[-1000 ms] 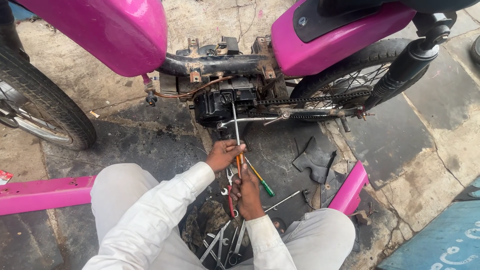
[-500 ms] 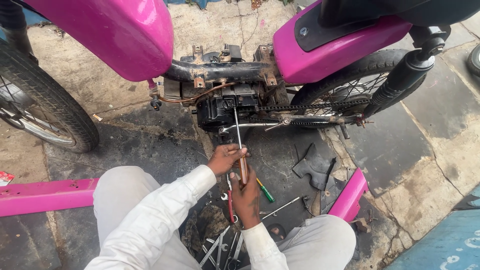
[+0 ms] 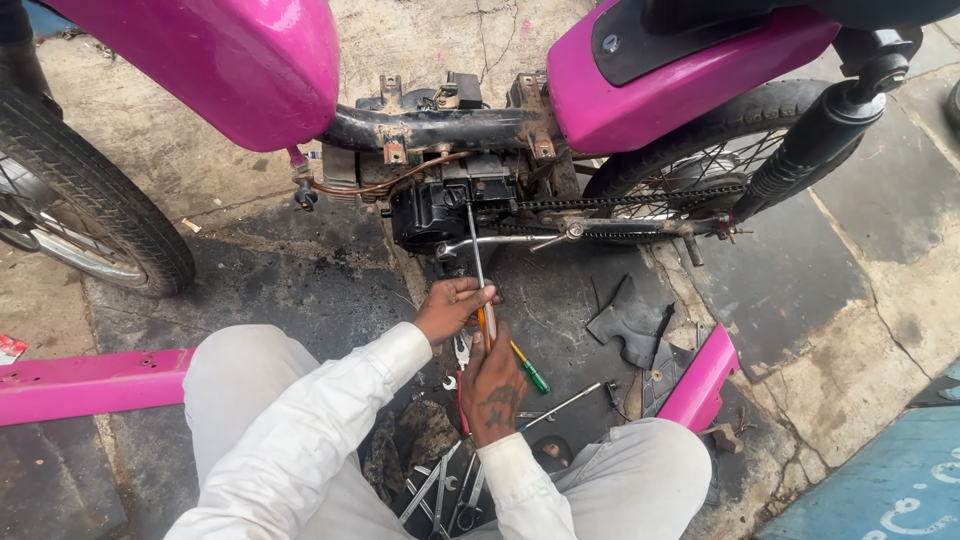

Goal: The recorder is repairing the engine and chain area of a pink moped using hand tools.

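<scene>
A: What's the person got hold of?

B: A long screwdriver (image 3: 477,262). Thin metal shaft, orange handle. Both hands on it. Left hand (image 3: 450,307) is curled round the shaft just above the handle, fingers closed on it. Right hand (image 3: 494,385) sits lower, fist wrapped round the handle, back of the hand facing the camera.

A: Where's the tip?

B: Up at the black engine (image 3: 440,205) of the pink motorbike (image 3: 660,85), approx. at the middle of the block. Can't tell exactly what the tip is in, too small. The shaft runs nearly straight up from the hands to the engine, tilted a bit left at the top.

A: And the bike itself?

B: Stands across the top of the view. Front tyre (image 3: 95,205) at left, rear wheel (image 3: 700,160) w/ spokes at right. Chain (image 3: 620,203) runs from the engine to the rear wheel, exposed. Rusty black frame tube (image 3: 430,128) lies just above the engine.

A: What's lying around?

B: A green-handled screwdriver (image 3: 530,372) on the dark oily ground, just right of the right hand. A pile of spanners (image 3: 440,490) between the person's knees, below the hands. A pink panel (image 3: 90,383) lies flat at far left, another pink panel (image 3: 702,378) leans by the right knee. A black bit of plastic cover (image 3: 632,322) lies on the ground near that one.

A: Clothes?

B: White long sleeves, pale trousers, knees spread either side of the tools.
</scene>
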